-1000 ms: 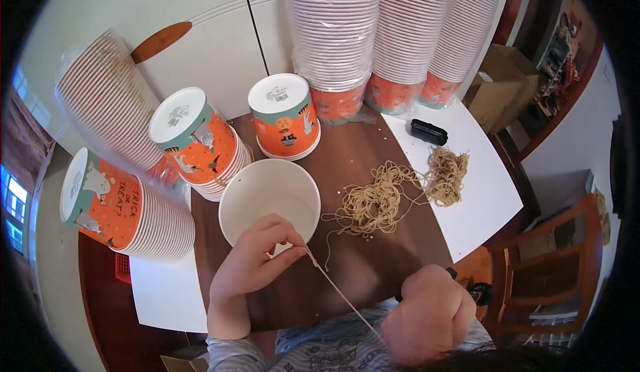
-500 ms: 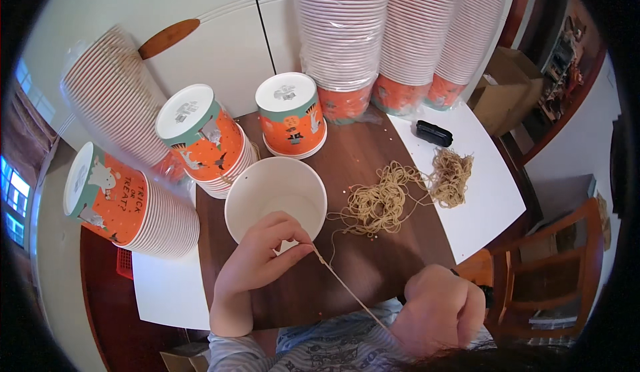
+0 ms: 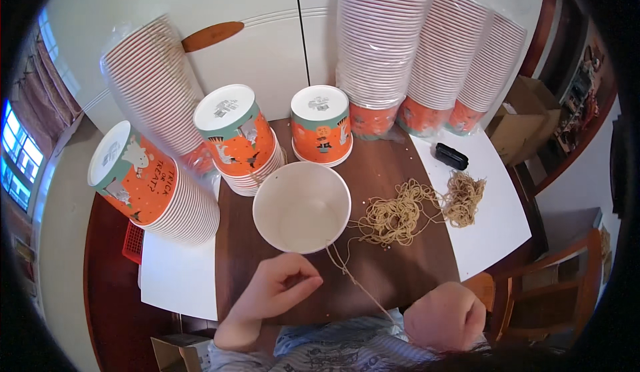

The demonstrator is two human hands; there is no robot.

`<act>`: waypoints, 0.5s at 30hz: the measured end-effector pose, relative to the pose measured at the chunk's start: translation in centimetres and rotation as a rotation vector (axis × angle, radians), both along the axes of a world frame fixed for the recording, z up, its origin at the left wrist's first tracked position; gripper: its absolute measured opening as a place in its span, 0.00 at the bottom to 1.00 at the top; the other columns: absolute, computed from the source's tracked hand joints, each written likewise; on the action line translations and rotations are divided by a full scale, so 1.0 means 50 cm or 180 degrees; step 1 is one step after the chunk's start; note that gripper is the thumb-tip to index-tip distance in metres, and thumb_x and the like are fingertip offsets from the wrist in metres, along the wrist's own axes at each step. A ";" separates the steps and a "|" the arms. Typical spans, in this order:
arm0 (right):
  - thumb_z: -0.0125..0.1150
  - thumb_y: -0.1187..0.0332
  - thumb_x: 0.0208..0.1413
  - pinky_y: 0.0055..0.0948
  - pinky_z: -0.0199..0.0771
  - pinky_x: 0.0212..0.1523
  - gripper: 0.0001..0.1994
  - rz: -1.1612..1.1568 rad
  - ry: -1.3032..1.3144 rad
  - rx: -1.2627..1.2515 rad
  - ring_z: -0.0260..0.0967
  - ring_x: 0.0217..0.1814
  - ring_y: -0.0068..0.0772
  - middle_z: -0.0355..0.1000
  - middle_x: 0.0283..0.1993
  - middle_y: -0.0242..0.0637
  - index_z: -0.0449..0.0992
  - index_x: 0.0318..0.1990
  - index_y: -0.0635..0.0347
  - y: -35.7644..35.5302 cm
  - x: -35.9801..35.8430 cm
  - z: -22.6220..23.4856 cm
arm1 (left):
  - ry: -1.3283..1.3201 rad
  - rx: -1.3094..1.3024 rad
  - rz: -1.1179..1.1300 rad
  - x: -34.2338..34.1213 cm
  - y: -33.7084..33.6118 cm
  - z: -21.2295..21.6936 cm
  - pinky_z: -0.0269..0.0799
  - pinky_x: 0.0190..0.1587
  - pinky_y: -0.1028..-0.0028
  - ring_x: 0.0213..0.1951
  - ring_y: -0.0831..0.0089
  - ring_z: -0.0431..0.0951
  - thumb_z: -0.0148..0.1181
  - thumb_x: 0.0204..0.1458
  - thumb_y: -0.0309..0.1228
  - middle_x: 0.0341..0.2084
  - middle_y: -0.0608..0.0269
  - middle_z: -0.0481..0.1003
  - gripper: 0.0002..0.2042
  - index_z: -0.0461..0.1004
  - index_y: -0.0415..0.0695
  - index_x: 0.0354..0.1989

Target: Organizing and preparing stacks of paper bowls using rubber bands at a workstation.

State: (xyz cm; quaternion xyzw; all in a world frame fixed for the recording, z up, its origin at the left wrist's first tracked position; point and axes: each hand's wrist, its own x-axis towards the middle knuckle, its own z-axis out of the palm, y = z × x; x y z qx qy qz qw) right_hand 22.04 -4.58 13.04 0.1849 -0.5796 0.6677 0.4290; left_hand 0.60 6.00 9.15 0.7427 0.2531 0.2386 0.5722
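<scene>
A white-lined paper bucket [image 3: 301, 205] stands on the table with its mouth up. A tan cord [image 3: 363, 290] hangs from its near rim as two strands with a knot below, then runs toward my right hand. My right hand [image 3: 443, 315] is in a fist near the table's front edge, and the cord goes into it; the fingertips are hidden. My left hand [image 3: 283, 289] is just in front of the bucket, fingers curled and thumb against the index finger, apart from the cord. A loose heap of cord [image 3: 398, 215] lies to the bucket's right.
Upside-down orange bucket stacks [image 3: 243, 132] stand left and behind, including one on the far side [image 3: 322, 129]. Tall plastic-wrapped stacks [image 3: 380, 45] rise at the back right. Another cord bundle [image 3: 463, 200] and a black object [image 3: 451, 157] are on the right white panel.
My left hand has come off the cord and drawn back from the bucket's mouth. The cord now shows strands at the rim. The whole view has shifted, with things appearing farther right.
</scene>
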 end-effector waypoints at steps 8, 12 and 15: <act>0.49 0.70 0.51 0.27 0.61 0.20 0.06 -0.0559 -0.1592 -0.0129 0.63 0.18 0.33 0.68 0.22 0.36 0.69 0.33 0.62 -0.046 -0.082 -0.178 | -0.0625 -0.1907 0.0710 0.010 -0.095 -0.191 0.64 0.30 0.84 0.29 0.85 0.67 0.50 0.51 0.28 0.30 0.69 0.69 0.11 0.65 0.41 0.43; 0.52 0.67 0.50 0.23 0.59 0.19 0.07 -0.0723 -0.2387 -0.0600 0.61 0.17 0.23 0.67 0.20 0.34 0.70 0.34 0.58 -0.054 -0.112 -0.227 | -0.0824 -0.2514 0.0831 0.023 -0.122 -0.230 0.65 0.31 0.82 0.32 0.78 0.71 0.45 0.53 0.27 0.30 0.64 0.70 0.12 0.62 0.41 0.46; 0.53 0.68 0.50 0.22 0.57 0.19 0.06 -0.0858 -0.2723 -0.0613 0.60 0.18 0.21 0.66 0.18 0.32 0.70 0.33 0.59 -0.062 -0.130 -0.257 | -0.0633 -0.2644 0.0808 0.020 -0.125 -0.232 0.66 0.29 0.81 0.31 0.76 0.72 0.44 0.54 0.29 0.28 0.62 0.71 0.11 0.64 0.39 0.43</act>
